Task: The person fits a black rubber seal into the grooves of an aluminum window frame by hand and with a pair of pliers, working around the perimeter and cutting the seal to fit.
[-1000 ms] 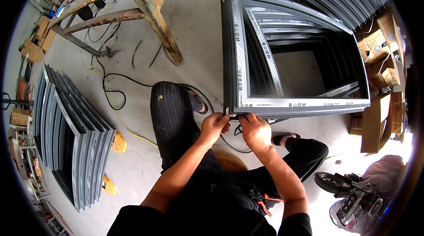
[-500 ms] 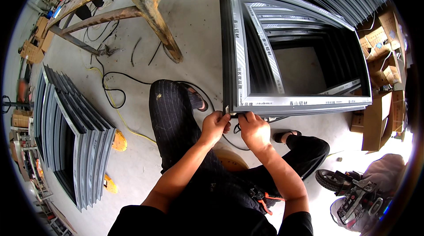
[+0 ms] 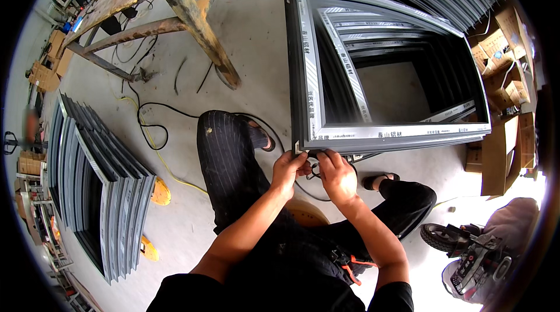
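Note:
A stack of dark grey metal window frames (image 3: 389,135) with printed white protective film stands in front of me, its top frame nearest. My left hand (image 3: 288,170) is closed in a pinch just under the near left corner of that frame. Close beside it, my right hand (image 3: 339,176) is also closed, fingers bent against the frame's near edge. Something small and dark shows between the fingertips of both hands, too hidden to name. Past the right hand, a black loop of cable (image 3: 315,172) hangs below the edge.
A rusty worktable (image 3: 201,29) stands at far left, with cables (image 3: 154,105) trailing over the floor. More stacked frames (image 3: 122,207) rest on yellow supports (image 3: 161,191) at left. Cardboard boxes (image 3: 496,157) and a small wheeled vehicle (image 3: 466,248) are at right. Orange-handled pliers (image 3: 352,268) lie at my waist.
Both hands stay at the frame's near left corner. The right hand has shifted slightly, its fingers now pointing more up toward the edge. The whole view has tilted a little.

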